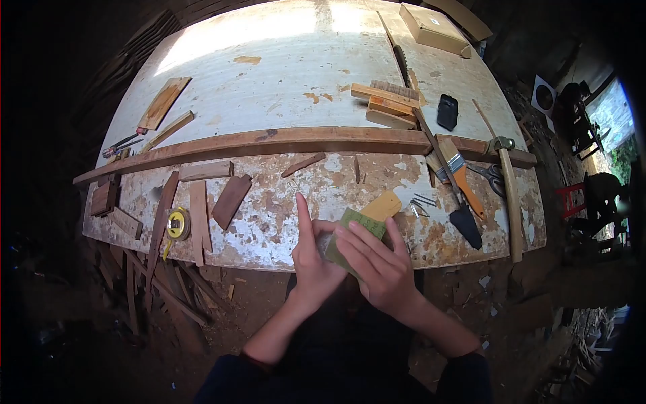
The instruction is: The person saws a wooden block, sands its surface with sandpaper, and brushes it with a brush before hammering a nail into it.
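Right hand point(385, 266): grip closed over flat, green, printed sheet point(354, 217); flat, pale-yellow wooden piece point(382, 205) juts past it, at near edge of worn, white-painted desk point(269, 81). Left hand point(316, 262) alongside (forefinger raised; grip partly hidden, can't tell).

Tape measure point(177, 223); hammer point(509, 195) beside scissors point(495, 178); cardboard box point(434, 30).

Olive-green sandpaper point(339, 250) with darker print; honey-yellow wooden block point(382, 205). At 9 o'clock, a yellow tape measure point(177, 224); at 3 o'clock, an orange-handled paintbrush point(468, 192). The whitish table point(269, 229) is mottled brown.
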### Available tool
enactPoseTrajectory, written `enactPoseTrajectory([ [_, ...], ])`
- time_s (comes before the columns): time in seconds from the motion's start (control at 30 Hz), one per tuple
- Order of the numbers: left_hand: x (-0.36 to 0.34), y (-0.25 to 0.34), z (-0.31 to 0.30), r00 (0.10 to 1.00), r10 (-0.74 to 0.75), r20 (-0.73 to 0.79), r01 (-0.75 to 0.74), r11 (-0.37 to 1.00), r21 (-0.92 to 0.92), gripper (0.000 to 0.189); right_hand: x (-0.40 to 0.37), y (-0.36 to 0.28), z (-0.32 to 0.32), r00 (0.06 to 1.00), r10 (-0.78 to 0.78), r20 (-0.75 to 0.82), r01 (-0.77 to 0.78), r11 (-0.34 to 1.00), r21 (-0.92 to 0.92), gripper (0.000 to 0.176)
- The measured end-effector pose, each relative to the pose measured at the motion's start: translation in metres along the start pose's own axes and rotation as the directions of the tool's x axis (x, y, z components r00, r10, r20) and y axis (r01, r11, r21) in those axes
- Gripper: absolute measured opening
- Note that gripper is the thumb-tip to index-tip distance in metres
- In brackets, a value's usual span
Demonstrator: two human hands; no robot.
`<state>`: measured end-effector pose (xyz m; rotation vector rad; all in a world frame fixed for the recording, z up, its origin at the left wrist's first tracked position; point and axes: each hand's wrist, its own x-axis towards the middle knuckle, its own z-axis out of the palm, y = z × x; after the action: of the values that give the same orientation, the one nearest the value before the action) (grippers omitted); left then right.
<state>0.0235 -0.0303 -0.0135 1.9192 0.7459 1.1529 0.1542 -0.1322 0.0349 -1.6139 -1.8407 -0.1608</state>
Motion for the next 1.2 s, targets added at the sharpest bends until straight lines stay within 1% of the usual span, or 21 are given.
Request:
enactPoseTrajectory([
  [0.1,0.003,0.001,0.002,0.997,0.078,-0.005,-0.078,0.997,0.023,0.137,0.009,0.045,-0.009,0.971,0.185,-0.149,-0.207,0.967,-0.148,0.04],
  [0.13,0.002,0.0,0.003,0.998,0.054,-0.017,-0.053,0.999,0.012,0.137,0.008,0.026,-0.002,0.973,0.181,-0.141,-0.205,0.961,-0.183,0.042],
  [0.2,-0.001,-0.004,0.003,1.0,0.006,-0.013,-0.006,1.0,-0.011,0.137,-0.002,0.009,-0.001,0.997,0.068,-0.041,-0.071,0.994,-0.08,0.043],
  [0.23,0.001,-0.003,0.003,1.0,0.024,-0.003,-0.024,1.0,-0.004,0.136,-0.003,0.008,-0.001,1.0,0.001,-0.002,-0.001,1.0,-0.029,0.043],
  [0.27,0.003,0.0,0.002,0.999,0.04,0.002,-0.04,0.999,0.003,0.135,0.002,0.03,-0.008,0.997,0.069,-0.041,-0.071,0.996,-0.056,0.044],
  [0.3,0.002,0.001,0.001,0.999,0.049,0.003,-0.049,0.999,0.012,0.134,0.002,0.029,-0.006,0.99,0.113,-0.078,-0.121,0.987,-0.108,0.044],
  [0.37,-0.001,0.001,0.003,1.0,0.009,-0.002,-0.009,1.0,-0.022,0.136,0.005,0.025,-0.002,0.969,0.189,-0.157,-0.219,0.955,-0.202,0.043],
  [0.5,0.002,0.004,0.002,1.0,0.014,0.007,-0.014,1.0,0.004,0.136,0.005,0.027,-0.01,0.996,0.067,-0.05,-0.072,0.992,-0.103,0.04],
  [0.53,0.001,0.003,0.003,1.0,0.028,-0.006,-0.028,1.0,-0.005,0.135,0.007,0.043,-0.011,0.979,0.157,-0.131,-0.178,0.97,-0.167,0.036],
  [0.6,0.001,-0.003,0.005,0.998,0.058,-0.039,-0.059,0.998,-0.015,0.133,0.005,0.012,-0.001,0.994,0.098,-0.056,-0.102,0.992,-0.076,0.035],
  [0.67,-0.002,-0.004,0.005,0.999,0.027,-0.029,-0.028,0.999,-0.027,0.132,-0.003,-0.004,0.004,0.999,0.043,-0.013,-0.043,0.999,-0.014,0.034],
  [0.77,0.002,-0.001,0.003,0.999,0.043,-0.004,-0.043,0.999,-0.01,0.134,0.005,0.047,-0.002,0.954,0.222,-0.204,-0.245,0.965,-0.096,0.031],
  [0.8,0.002,0.001,0.003,0.999,0.052,0.001,-0.052,0.999,0.003,0.136,0.011,0.029,-0.002,0.959,0.222,-0.176,-0.253,0.95,-0.183,0.033],
  [0.9,-0.002,0.002,-0.004,0.999,-0.031,0.041,0.031,1.0,-0.002,0.137,-0.001,-0.004,0.007,1.0,-0.013,-0.009,0.013,1.0,0.016,0.039],
  [0.93,0.001,0.001,-0.002,0.999,0.008,0.031,-0.009,1.0,0.002,0.137,0.003,0.016,0.002,0.998,0.031,-0.062,-0.028,0.998,0.049,0.04],
  [0.97,0.002,-0.001,0.001,0.999,0.045,0.02,-0.046,0.999,0.007,0.137,0.007,0.038,-0.002,0.984,0.121,-0.131,-0.129,0.99,-0.056,0.038],
  [1.0,0.003,-0.001,0.002,0.997,0.08,0.006,-0.08,0.997,0.015,0.136,0.007,0.032,0.002,0.979,0.147,-0.139,-0.161,0.983,-0.092,0.038],
  [1.03,0.002,-0.001,0.001,0.999,0.04,0.008,-0.04,0.999,0.009,0.135,0.008,0.025,0.004,0.974,0.172,-0.147,-0.191,0.973,-0.129,0.037],
  [1.1,-0.002,0.001,-0.001,0.999,-0.045,0.021,0.045,0.999,-0.005,0.133,0.001,0.013,0.003,0.999,0.035,-0.041,-0.035,0.999,-0.005,0.038],
  [1.13,-0.001,0.0,0.001,1.0,-0.008,0.015,0.008,1.0,-0.002,0.132,-0.001,0.01,0.002,0.999,-0.041,0.002,0.04,0.998,0.058,0.039],
  [1.2,0.002,-0.001,0.003,0.998,0.063,0.001,-0.063,0.998,0.008,0.129,0.005,0.034,0.0,0.984,0.12,-0.131,-0.128,0.99,-0.058,0.037],
])
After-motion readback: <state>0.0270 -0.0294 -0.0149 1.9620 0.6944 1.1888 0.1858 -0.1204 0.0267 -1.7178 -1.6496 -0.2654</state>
